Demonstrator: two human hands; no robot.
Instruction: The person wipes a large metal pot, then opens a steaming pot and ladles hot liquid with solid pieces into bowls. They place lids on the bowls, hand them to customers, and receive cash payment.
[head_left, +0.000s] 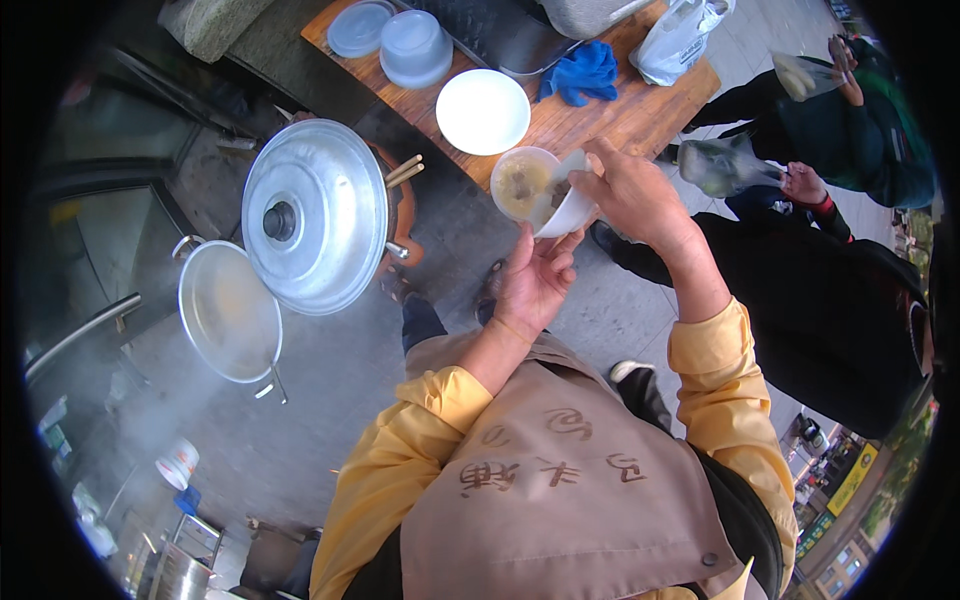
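My right hand (630, 187) grips a white bowl (568, 211) by its far side, thumb near the rim. The bowl is steeply tilted to the left, with dark pieces inside and a translucent sheet or flap along its rim. Against it, on the left, is a second white bowl (517, 176) holding cloudy yellowish broth and brownish pieces. My left hand (534, 281) is palm up just below the bowls, fingers apart and palm bare. Its fingertips are close to the tilted bowl's underside; whether they touch is hard to tell.
A wooden table (630, 127) bears a white plate (483, 112), plastic tubs (416, 49), a blue cloth (581, 73) and a plastic bag (682, 41). To the left are a large lidded pot (322, 217) and a steaming pot (229, 311). People with bags (727, 165) stand at right.
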